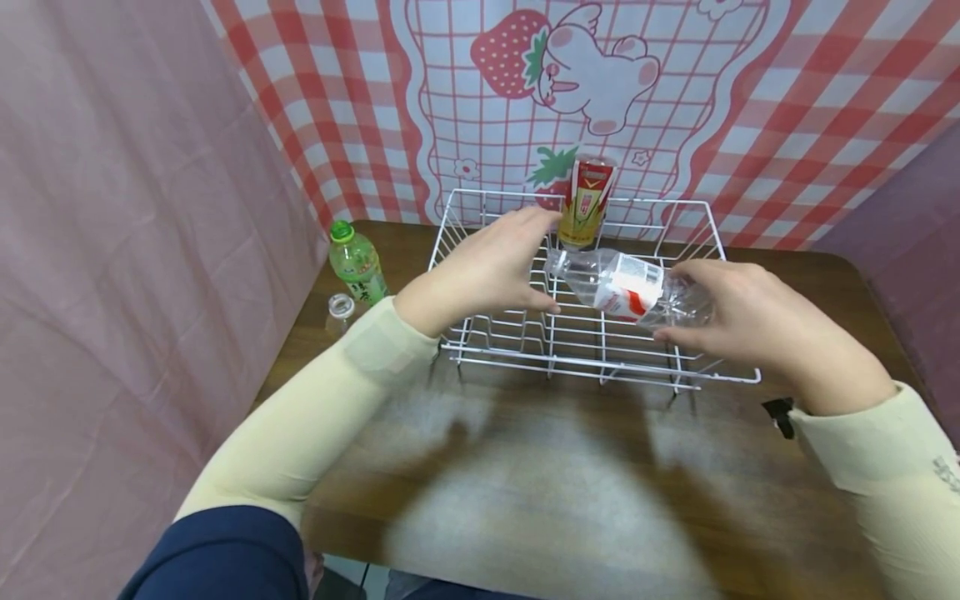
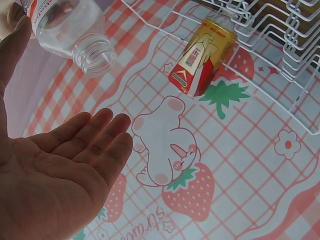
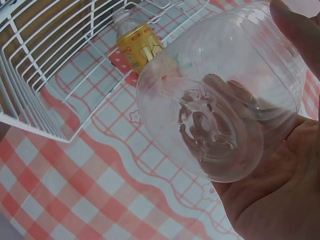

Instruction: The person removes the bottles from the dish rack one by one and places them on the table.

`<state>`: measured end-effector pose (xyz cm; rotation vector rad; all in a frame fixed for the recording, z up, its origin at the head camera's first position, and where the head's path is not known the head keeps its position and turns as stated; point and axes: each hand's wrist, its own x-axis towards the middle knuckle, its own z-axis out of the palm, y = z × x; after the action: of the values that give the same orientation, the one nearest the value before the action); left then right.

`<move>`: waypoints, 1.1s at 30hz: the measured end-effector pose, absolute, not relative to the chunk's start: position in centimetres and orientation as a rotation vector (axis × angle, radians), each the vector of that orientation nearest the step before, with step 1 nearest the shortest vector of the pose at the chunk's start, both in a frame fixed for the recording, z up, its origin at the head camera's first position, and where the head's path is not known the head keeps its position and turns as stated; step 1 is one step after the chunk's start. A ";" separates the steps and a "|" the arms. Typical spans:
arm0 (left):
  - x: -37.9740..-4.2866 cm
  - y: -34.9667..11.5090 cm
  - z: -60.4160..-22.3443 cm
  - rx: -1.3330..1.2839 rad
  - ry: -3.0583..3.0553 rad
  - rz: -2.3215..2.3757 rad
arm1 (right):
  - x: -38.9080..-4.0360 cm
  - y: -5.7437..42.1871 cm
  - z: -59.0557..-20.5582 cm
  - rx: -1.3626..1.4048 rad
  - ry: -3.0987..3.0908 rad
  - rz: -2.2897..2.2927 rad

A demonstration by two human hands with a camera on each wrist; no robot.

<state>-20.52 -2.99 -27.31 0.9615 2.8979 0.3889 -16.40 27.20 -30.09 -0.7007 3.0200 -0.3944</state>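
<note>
Nearest to the person lies the brown wooden bench (image 1: 525,467); over it stands the white metal wire rack (image 1: 603,365), and its middle I take as the centre of the clock, 12 being the far side. Toward 4 o'clock, the right hand (image 1: 750,321) grips the base end of an uncapped clear plastic bottle with white and red label (image 1: 630,287). This bottle is above the rack, its mouth toward 10 o'clock; its thin wall might dent or slip if the fingers squeeze unevenly. Between 8 and 9 o'clock, a colourless clear bottle (image 1: 341,307) stands just beside the cream left sleeve (image 1: 337,400), so a backward elbow movement could knock it over. The left hand (image 1: 495,267), toward 10 o'clock, is spread and holds nothing, so it would not support the bottle if the other grip failed. At 9 o'clock, the green bottle with green cap (image 1: 358,265) could fall together with its neighbour. Farthest, at 12 o'clock, the red-and-gold labelled container (image 1: 588,200) leans slightly; a bump from the bottle's neck might tip it.
</note>
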 end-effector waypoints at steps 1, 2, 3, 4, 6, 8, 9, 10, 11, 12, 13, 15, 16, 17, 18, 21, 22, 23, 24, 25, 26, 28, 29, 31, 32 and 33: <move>-20.5 -3.0 -27.3 0.947 2.897 0.384 | -16.4 27.3 -30.1 -0.706 3.027 -0.404; -20.5 -3.1 -27.3 0.935 2.895 0.384 | -16.4 27.4 -30.2 -0.710 3.032 -0.417; -20.5 -3.1 -27.3 0.922 2.893 0.385 | -16.3 27.5 -30.2 -0.714 3.037 -0.429; -20.5 -3.2 -27.3 0.911 2.892 0.388 | -16.3 27.6 -30.2 -0.718 3.041 -0.440; -20.4 -3.3 -27.4 0.894 2.889 0.396 | -16.3 27.8 -30.3 -0.733 3.044 -0.460; -20.4 -3.4 -27.5 0.887 2.887 0.402 | -16.3 27.9 -30.3 -0.739 3.047 -0.470; -20.4 -3.5 -27.5 0.886 2.887 0.407 | -16.3 28.0 -30.4 -0.739 3.048 -0.473; -20.4 -3.6 -27.5 0.885 2.887 0.413 | -16.3 28.1 -30.4 -0.738 3.051 -0.473; -20.4 -3.7 -27.6 0.883 2.886 0.417 | -16.2 28.1 -30.3 -0.735 3.052 -0.472; -20.4 -3.7 -27.6 0.880 2.885 0.420 | -16.2 28.2 -30.3 -0.733 3.054 -0.472; -20.4 -3.8 -27.7 0.874 2.882 0.426 | -16.2 28.3 -30.3 -0.731 3.055 -0.472; -20.4 -4.0 -27.8 0.862 2.880 0.438 | -16.2 28.5 -30.3 -0.739 3.063 -0.472; -20.4 -4.1 -27.9 0.859 2.879 0.442 | -16.2 28.6 -30.3 -0.743 3.069 -0.470; -20.4 -4.1 -27.9 0.859 2.881 0.446 | -16.2 28.7 -30.4 -0.751 3.077 -0.472; -20.5 -4.2 -28.0 0.860 2.882 0.450 | -16.2 28.8 -30.4 -0.760 3.086 -0.476; -20.5 -4.4 -28.1 0.868 2.891 0.457 | -16.2 29.0 -30.5 -0.787 3.121 -0.484; -20.5 -4.5 -28.2 0.869 2.894 0.458 | -16.2 29.1 -30.5 -0.796 3.130 -0.488; -20.5 -4.6 -28.3 0.864 2.895 0.458 | -16.2 29.2 -30.5 -0.805 3.140 -0.487; -20.5 -4.7 -28.3 0.857 2.894 0.456 | -16.2 29.3 -30.6 -0.809 3.147 -0.487; -20.5 -4.8 -28.4 0.849 2.895 0.454 | -16.2 29.3 -30.6 -0.813 3.153 -0.481; -20.5 -4.9 -28.5 0.842 2.895 0.454 | -16.2 29.4 -30.6 -0.812 3.157 -0.477; -20.5 -5.1 -28.7 0.831 2.895 0.455 | -16.2 29.5 -30.5 -0.799 3.160 -0.465; -20.5 -5.2 -28.8 0.826 2.896 0.459 | -16.2 29.6 -30.5 -0.786 3.159 -0.462; -20.5 -5.3 -28.9 0.825 2.899 0.470 | -16.2 29.7 -30.5 -0.770 3.159 -0.455; -20.4 -5.4 -29.0 0.826 2.901 0.477 | -16.2 29.8 -30.4 -0.763 3.160 -0.453; -20.4 -5.5 -29.1 0.825 2.901 0.483 | -16.2 29.8 -30.4 -0.758 3.161 -0.452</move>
<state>-20.43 -5.47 -29.09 0.8253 2.9006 0.4834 -16.20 29.84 -30.42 -0.7577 3.1614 -0.4519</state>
